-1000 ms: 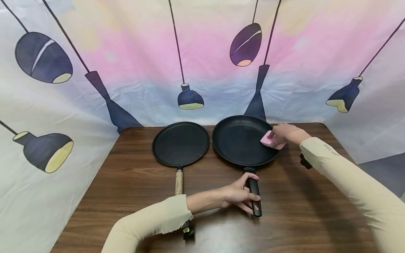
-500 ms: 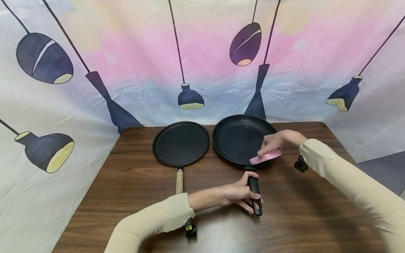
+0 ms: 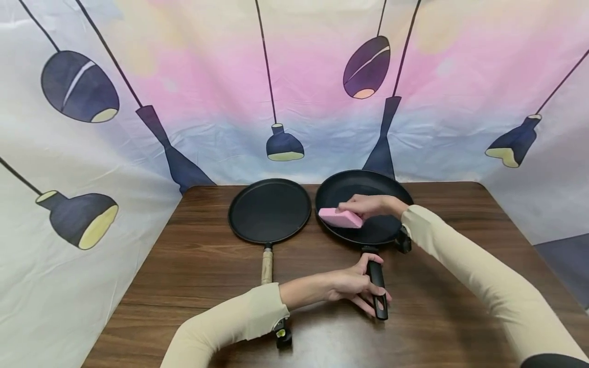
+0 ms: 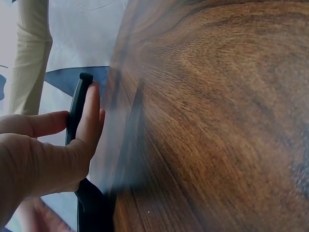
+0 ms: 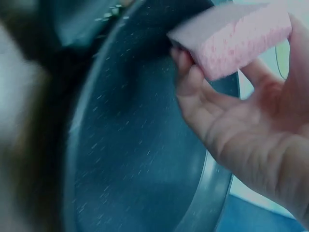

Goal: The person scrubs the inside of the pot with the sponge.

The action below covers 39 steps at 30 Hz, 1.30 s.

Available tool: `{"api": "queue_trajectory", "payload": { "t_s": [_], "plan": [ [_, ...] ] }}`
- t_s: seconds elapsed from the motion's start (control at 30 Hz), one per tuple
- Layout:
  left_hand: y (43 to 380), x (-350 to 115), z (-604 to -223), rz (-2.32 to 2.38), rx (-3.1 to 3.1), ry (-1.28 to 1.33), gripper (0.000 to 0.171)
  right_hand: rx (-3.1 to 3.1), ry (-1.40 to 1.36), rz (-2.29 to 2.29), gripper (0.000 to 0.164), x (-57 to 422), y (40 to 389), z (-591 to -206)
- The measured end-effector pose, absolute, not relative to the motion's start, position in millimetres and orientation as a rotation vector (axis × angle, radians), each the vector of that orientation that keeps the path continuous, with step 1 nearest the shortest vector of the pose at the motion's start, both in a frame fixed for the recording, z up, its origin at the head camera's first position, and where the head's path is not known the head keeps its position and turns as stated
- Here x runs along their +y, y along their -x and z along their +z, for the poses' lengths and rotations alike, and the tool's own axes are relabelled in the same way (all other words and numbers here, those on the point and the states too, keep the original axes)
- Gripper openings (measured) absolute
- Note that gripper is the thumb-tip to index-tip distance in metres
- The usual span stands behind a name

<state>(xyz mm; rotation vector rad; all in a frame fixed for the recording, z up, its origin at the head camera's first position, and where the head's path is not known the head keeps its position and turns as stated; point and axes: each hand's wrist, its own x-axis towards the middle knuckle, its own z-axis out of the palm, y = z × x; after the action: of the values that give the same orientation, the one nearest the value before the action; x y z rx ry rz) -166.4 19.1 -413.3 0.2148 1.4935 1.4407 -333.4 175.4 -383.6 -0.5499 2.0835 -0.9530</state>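
Observation:
A pink sponge (image 3: pixel 340 218) is pinched by my right hand (image 3: pixel 366 205) at the left side of a black frying pan (image 3: pixel 378 232). The right wrist view shows the sponge (image 5: pixel 244 42) between thumb and fingers, over the pan's dark inner surface (image 5: pixel 145 140). My left hand (image 3: pixel 352 285) grips the pan's black handle (image 3: pixel 377 278), which points toward the front of the table. In the left wrist view, fingers of the left hand (image 4: pixel 53 154) lie on both sides of the handle (image 4: pixel 77 108).
A flat black griddle pan (image 3: pixel 270 210) with a pale wooden handle (image 3: pixel 267 266) lies left of the frying pan, close to its rim. Both pans are at the back of the brown wooden table (image 3: pixel 193 276). Behind hangs a cloth (image 3: pixel 207 102) printed with lamps.
My right hand has swept the sponge from the pan's right edge along the front to its left side. The left hand stays on the handle. The head view has shifted slightly.

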Motion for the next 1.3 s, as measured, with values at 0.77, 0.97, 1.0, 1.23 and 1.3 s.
{"api": "queue_trajectory", "payload": {
  "t_s": [0.77, 0.97, 1.0, 1.23, 1.3],
  "plan": [
    [159, 17, -416, 1.514, 1.464, -0.2, 0.056, 2.972, 1.551, 0.103, 0.053, 173, 357, -420],
    [155, 20, -417, 1.538, 1.444, -0.171, 0.059, 3.103, 1.242, 0.239, 0.046, 179, 375, -419],
    [155, 20, -416, 1.542, 1.447, -0.169, 0.059, 3.122, 1.164, 0.25, 0.046, 182, 378, -419],
    [155, 21, -415, 1.569, 1.485, -0.166, 0.061, 3.23, 0.746, 0.331, 0.033, 213, 390, -415],
    [156, 21, -415, 1.578, 1.495, -0.158, 0.062, 3.243, 0.711, 0.338, 0.027, 221, 388, -413]
  ]
}}
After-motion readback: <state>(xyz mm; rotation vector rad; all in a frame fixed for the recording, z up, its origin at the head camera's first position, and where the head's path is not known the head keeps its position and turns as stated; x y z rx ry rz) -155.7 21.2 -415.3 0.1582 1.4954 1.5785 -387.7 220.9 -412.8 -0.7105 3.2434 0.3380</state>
